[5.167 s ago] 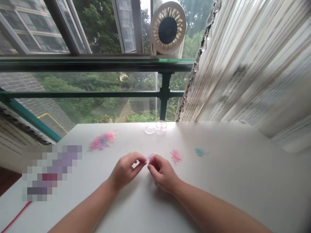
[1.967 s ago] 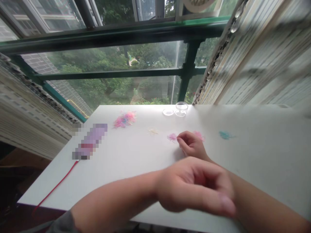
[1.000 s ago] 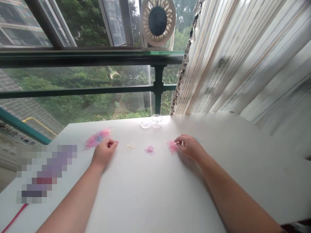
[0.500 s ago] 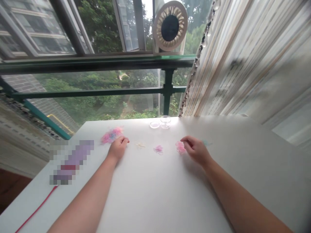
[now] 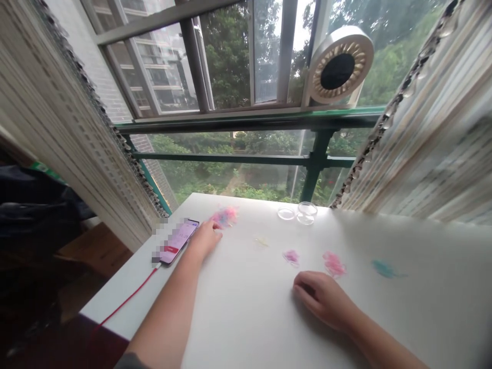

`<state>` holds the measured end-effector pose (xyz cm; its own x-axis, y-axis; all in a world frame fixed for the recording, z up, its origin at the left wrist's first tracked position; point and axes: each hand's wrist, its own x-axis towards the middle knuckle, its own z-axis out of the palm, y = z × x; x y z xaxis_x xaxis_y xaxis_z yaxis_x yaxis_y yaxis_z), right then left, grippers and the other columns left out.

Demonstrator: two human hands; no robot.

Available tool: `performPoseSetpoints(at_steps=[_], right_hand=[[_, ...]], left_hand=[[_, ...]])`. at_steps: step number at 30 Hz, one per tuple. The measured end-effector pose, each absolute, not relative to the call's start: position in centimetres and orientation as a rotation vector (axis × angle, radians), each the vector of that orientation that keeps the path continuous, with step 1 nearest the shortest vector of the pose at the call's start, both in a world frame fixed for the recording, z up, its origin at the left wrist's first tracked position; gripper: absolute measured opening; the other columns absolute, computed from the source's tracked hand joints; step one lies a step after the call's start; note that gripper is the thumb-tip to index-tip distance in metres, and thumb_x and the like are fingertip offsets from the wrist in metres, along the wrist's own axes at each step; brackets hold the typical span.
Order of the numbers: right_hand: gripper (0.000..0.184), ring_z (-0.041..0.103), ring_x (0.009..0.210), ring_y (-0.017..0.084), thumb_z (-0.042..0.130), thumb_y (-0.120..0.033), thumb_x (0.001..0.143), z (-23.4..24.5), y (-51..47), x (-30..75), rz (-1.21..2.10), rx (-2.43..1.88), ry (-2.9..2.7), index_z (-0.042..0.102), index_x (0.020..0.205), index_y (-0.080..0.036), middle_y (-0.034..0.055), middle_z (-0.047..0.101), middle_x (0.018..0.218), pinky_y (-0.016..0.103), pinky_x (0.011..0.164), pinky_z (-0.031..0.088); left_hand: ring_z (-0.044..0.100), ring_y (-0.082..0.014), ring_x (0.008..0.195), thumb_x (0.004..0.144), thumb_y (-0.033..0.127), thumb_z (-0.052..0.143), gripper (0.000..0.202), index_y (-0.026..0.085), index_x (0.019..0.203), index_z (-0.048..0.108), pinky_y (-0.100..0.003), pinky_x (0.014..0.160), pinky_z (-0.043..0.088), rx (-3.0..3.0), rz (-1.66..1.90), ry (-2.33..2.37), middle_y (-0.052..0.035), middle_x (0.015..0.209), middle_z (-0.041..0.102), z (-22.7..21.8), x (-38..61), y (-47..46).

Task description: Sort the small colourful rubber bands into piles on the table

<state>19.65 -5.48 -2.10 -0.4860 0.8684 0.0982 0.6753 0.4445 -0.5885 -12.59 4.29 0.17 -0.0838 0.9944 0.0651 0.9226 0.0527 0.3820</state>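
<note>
My left hand (image 5: 207,239) rests at the near edge of a mixed pile of small coloured rubber bands (image 5: 226,216), its thumb and fingers a little apart and nothing visible in them. My right hand (image 5: 322,296) lies on the white table with fingers curled in, and no object shows in it. Just beyond it is a small purple heap of bands (image 5: 292,257). A pink heap (image 5: 334,264) and a teal heap (image 5: 385,268) lie farther right. Between the mixed pile and the purple heap sits a pale yellow heap (image 5: 261,241).
Toward the back of the table (image 5: 246,307) stand a clear round container (image 5: 306,213) and a clear round lid (image 5: 286,213). At left lies a phone (image 5: 180,241) with a red cable (image 5: 130,297). A round white fan (image 5: 340,66) is by the window, with curtains on both sides.
The view has swung left. My right hand has drawn back from the pink heap toward me, uncovering the teal heap. My left hand's fingers have loosened beside the mixed pile.
</note>
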Motion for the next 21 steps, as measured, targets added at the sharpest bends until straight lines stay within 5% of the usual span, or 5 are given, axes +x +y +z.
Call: performPoseSetpoints(at_steps=[21], right_hand=[[0.019,0.050,0.062,0.015,0.043,-0.025,0.083,-1.9,-5.1,20.1,0.759,-1.345,-2.278,0.055,0.071,-0.018,0.0015,0.057,0.065,0.025,0.059,0.035]], left_hand=[[0.061,-0.0168,0.075,0.075,0.026,0.059,0.012,0.019,0.079,0.068,-0.026,0.072,0.045,1.882,0.805,2.137,-0.0044,0.080,0.069,-2.4,-12.9,6.4]])
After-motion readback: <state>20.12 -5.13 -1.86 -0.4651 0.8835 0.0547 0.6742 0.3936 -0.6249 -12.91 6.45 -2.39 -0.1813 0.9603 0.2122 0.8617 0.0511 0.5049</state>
